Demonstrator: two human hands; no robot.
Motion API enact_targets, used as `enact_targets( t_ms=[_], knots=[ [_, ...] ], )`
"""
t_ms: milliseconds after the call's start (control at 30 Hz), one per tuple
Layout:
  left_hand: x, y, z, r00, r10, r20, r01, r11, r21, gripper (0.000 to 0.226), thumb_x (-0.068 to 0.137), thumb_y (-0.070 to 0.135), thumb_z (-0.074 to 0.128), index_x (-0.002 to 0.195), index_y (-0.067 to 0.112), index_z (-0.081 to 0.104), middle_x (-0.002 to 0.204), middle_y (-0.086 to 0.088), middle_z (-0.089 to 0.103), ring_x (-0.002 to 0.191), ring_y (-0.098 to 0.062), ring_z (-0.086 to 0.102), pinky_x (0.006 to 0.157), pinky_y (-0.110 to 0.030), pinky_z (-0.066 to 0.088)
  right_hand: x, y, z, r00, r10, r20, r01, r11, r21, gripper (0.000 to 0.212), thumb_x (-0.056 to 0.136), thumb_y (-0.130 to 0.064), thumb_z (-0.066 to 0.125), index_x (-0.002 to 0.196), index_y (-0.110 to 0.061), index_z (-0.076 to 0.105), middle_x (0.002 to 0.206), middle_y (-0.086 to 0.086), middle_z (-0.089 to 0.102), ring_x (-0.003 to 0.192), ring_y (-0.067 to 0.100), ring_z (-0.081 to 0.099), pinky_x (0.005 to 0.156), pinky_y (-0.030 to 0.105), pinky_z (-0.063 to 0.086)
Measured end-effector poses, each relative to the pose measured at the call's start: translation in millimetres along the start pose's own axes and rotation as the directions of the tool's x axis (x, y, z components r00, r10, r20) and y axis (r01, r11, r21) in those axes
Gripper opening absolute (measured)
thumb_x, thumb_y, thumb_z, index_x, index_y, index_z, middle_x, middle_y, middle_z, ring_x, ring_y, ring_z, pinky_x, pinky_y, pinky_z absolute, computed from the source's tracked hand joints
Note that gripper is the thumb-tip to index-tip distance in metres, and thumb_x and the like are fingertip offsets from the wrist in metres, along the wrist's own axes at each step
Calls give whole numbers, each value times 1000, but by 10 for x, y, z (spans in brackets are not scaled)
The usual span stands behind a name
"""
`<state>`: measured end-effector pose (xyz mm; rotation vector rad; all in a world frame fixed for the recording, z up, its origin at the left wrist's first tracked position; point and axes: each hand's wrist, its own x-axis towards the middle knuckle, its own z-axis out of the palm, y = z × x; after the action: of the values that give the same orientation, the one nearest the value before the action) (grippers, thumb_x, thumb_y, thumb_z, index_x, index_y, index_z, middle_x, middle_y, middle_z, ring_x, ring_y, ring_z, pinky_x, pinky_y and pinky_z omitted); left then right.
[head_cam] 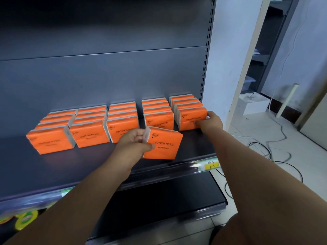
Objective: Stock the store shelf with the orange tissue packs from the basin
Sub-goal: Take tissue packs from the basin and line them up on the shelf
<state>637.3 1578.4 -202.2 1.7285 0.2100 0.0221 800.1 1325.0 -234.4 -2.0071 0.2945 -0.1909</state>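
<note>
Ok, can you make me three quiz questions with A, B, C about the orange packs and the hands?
1. Where is the right hand?
A. at the rightmost row's front pack
B. on the floor
C. on the top board

2. How many rows of packs stand on the shelf?
A. three
B. five
C. nine

3. What is the left hand doing?
A. hanging empty
B. pointing up
C. gripping a tilted pack

Answers:
1 A: its fingers wrap that pack's right edge.
2 B: five rows stand side by side.
3 C: its thumb and fingers pinch the pack's left end, in front of the rows.
</note>
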Motion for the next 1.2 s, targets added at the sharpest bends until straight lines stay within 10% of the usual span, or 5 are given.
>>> enact_targets(
  t_ms=[600, 833, 900, 1000, 1200],
  knots=[
    [140, 22, 141, 993, 46, -106, -56, 994, -90, 33, 88, 7, 79, 111, 28, 67, 111, 0, 71, 103, -21, 70, 85, -40, 61, -319, -141, 42, 968, 163, -189, -215, 927, -306, 16, 88, -18, 60, 101, -11, 56, 116, 16, 61, 109, 37, 60, 96, 46, 54],
    [167, 39, 666, 999, -29, -41, 21, 982, -187, 36, 87, 10, 80, 115, 27, 67, 110, 2, 71, 102, -21, 70, 93, -47, 60, 1318, 1214, 809, 968, 226, 106, -236, 968, 88, 64, 71, -50, 89, 116, -16, 60, 79, 3, 67, 73, 26, 71, 73, 63, 61],
    [177, 46, 815, 993, -36, -114, 12, 979, -206, 43, 83, 14, 85, 117, 29, 63, 106, 4, 69, 98, -16, 68, 91, -40, 59, 439, 569, 534, 942, 287, 173, -320, 922, 216, 22, 92, -28, 70, 93, -14, 53, 74, -1, 56, 82, 23, 67, 84, 39, 62],
    [186, 56, 985, 967, -31, -254, -12, 986, -166, 38, 79, 21, 89, 101, 28, 59, 97, 11, 65, 90, -10, 64, 78, -31, 53, -1170, -617, -174, 993, 118, -27, -121, 969, -216, 15, 97, -21, 65, 89, -13, 54, 88, 0, 57, 108, 27, 64, 87, 31, 48],
    [210, 36, 1242, 967, 54, -250, -61, 998, -23, 25, 87, 14, 68, 82, 37, 61, 101, 6, 67, 90, -17, 66, 63, -23, 44, -774, -248, -130, 957, 200, -212, -178, 977, 116, 29, 99, -28, 42, 106, -10, 64, 84, 3, 57, 79, 23, 54, 68, 33, 40]
  ],
)
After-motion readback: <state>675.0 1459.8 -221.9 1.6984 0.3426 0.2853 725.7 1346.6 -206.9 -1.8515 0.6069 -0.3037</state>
